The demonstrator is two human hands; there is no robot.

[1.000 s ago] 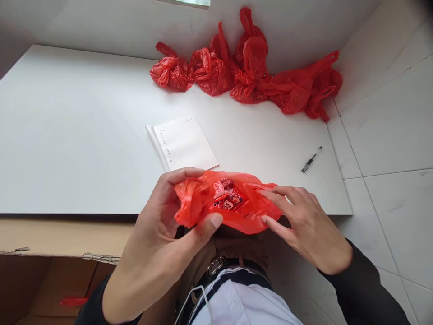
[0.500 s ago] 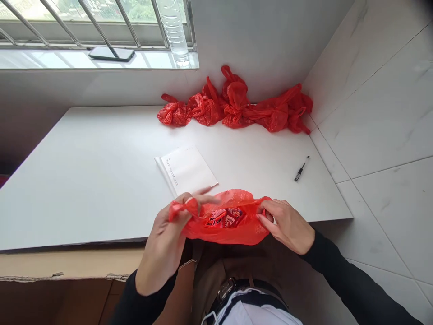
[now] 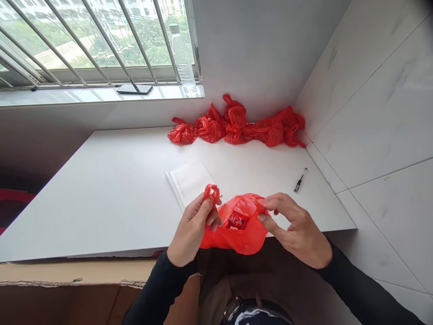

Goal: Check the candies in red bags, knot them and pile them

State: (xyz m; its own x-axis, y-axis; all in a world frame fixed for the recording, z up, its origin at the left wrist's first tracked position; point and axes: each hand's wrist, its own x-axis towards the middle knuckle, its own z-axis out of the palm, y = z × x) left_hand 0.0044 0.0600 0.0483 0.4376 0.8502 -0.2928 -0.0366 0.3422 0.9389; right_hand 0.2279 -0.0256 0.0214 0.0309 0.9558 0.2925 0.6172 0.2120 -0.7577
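A thin red plastic bag [image 3: 252, 241] hangs at the table's front edge, its mouth facing up. Red printed packets [image 3: 237, 220] show inside it; the bag hides the rest. My left hand [image 3: 194, 225] is closed round the bag's left handle, and a loop of it sticks up above the thumb. At the right rim, my right hand [image 3: 294, 225] has the bag's edge at its fingertips, the thumb lying a little below the other fingers. Behind my left hand lies an open notebook [image 3: 191, 178] with small writing on its page.
Several knotted red bags [image 3: 237, 128] line the back of the white table [image 3: 118, 194]. A black-and-clear pen [image 3: 300, 180] lies on the right. On the windowsill are a phone [image 3: 134, 89] and a clear bottle [image 3: 183, 63]. Cardboard [image 3: 84, 273] runs below the table's front edge at left.
My left hand has moved right and closed more tightly round the handle, which now forms an upright loop. The bag's mouth is narrower. My right thumb and fingers have spread somewhat. The view has tilted up.
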